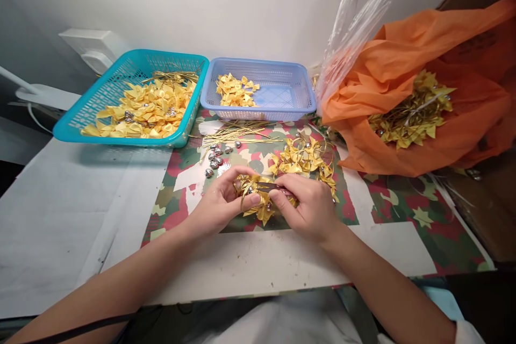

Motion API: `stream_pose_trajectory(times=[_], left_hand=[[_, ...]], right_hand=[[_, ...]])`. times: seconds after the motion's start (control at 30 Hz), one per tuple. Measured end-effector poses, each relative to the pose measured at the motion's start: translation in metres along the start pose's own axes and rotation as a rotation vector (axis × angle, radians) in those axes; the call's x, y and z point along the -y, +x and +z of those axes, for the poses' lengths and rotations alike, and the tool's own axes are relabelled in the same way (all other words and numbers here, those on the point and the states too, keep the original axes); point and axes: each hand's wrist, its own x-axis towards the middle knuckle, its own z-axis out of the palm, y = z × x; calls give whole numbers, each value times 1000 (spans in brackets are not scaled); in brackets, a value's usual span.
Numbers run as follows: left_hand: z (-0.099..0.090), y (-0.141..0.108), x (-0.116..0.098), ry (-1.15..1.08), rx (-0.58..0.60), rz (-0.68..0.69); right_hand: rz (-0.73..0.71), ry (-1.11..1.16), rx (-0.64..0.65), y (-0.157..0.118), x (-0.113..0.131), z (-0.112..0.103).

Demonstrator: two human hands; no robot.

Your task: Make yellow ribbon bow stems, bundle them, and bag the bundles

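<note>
My left hand [221, 201] pinches a bunch of gold wire stems [243, 187] joined to yellow ribbon flowers [263, 215] with small silver bells. Closed around dark slim-nosed pliers [266, 186] is my right hand [308, 204]; its fingers mostly cover the handles. The jaws point left and reach the wires by my left fingertips. Just behind my right hand lies a heap of wired yellow flowers [302, 153]. Loose silver bells [215, 160] are scattered behind my left hand, close to a pile of straight gold wires [237, 133].
A teal basket [175, 141] of yellow flowers, bells and wires stands back left. Beside it, a blue basket [258, 114] holds more flowers. At the right, an orange bag [363, 97] with finished-looking flower bunches overlaps the patterned mat [346, 199]. A clear plastic bag [355, 16] rises behind.
</note>
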Motion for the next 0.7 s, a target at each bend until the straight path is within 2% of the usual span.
stream_pose_trajectory(times=[0.23, 0.7], left_hand=[[2, 0, -3, 12, 18, 2], [0, 0, 0, 20, 38, -19]], right_hand=[[29, 9, 56, 1, 1, 0], [56, 27, 39, 1, 2, 1]])
